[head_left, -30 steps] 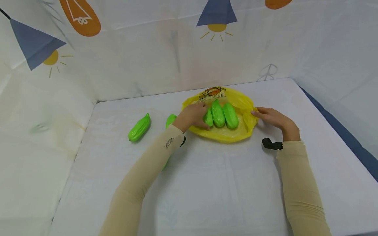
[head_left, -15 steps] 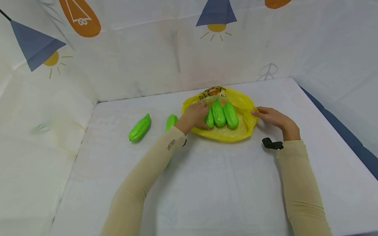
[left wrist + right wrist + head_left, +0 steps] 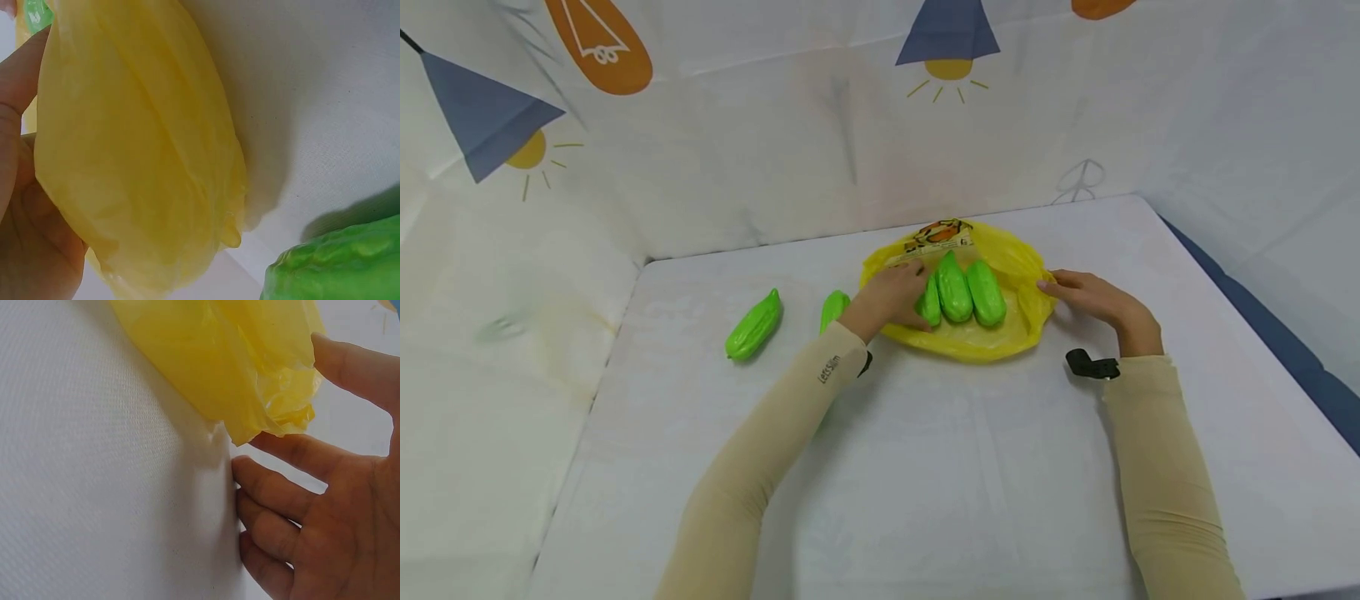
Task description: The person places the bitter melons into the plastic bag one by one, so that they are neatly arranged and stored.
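Observation:
A yellow plastic bag (image 3: pixel 1026 333) lies spread with its mouth open on the white table. Inside it several glossy green bitter melons (image 3: pixel 955 287) lie side by side. My left hand (image 3: pixel 891 296) reaches over the bag's left rim and grips the leftmost melon (image 3: pixel 929 304), its fingers partly hidden. In the left wrist view, the bag's wall (image 3: pixel 137 150) covers most of that grip. My right hand (image 3: pixel 337 506) pinches the bag's right edge between thumb and index finger; its other fingers rest near the tabletop.
One bitter melon (image 3: pixel 754 325) lies on the table (image 3: pixel 970 483) to the left. Another green melon (image 3: pixel 834 307) lies left of the bag, partly covered by my left forearm. A white printed sheet (image 3: pixel 760 150) hangs behind the table.
Almost nothing differs. My left hand shifts very slightly on the melon while my right hand stays at the bag's edge.

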Demonstrator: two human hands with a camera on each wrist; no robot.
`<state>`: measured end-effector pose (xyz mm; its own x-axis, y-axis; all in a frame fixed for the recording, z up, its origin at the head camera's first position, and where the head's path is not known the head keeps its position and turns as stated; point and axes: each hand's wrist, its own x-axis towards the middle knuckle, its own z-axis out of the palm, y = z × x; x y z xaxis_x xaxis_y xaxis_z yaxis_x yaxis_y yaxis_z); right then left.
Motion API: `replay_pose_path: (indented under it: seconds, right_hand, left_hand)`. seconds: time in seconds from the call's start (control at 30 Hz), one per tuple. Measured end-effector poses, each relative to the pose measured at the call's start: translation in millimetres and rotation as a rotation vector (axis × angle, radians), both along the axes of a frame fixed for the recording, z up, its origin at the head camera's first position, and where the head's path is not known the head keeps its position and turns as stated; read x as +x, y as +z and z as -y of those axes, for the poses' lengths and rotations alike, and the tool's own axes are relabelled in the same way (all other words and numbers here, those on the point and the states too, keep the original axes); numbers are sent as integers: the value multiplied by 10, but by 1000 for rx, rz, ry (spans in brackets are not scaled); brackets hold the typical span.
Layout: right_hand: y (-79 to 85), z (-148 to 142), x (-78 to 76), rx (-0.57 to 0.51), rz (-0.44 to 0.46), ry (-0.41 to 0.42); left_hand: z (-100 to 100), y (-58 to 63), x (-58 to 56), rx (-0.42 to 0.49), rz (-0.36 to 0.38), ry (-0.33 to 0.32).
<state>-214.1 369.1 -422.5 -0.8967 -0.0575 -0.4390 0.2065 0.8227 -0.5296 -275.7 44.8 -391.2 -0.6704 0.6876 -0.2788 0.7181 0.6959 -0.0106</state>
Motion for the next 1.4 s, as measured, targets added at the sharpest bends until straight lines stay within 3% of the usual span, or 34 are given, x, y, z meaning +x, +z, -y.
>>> replay_pose_path:
  seconds: [0.33, 0.63, 0.87, 1.1, 1.4]
  right_hand:
    - [17, 14, 3, -2, 8, -5]
    - [17, -2, 2, -5, 13, -12]
    - [18, 5, 24, -14, 13, -22]
    - [11, 2, 28, -4, 2, -16]
    - [-1, -7, 21, -8, 0, -14]
  left_hand:
    - [28, -28, -36, 47, 38, 27]
    - [45, -71, -45, 37, 5, 2]
    - [54, -75, -32, 33, 54, 28]
    - [127, -10, -45, 92, 154, 51]
    - [364, 162, 4, 157, 113, 92]
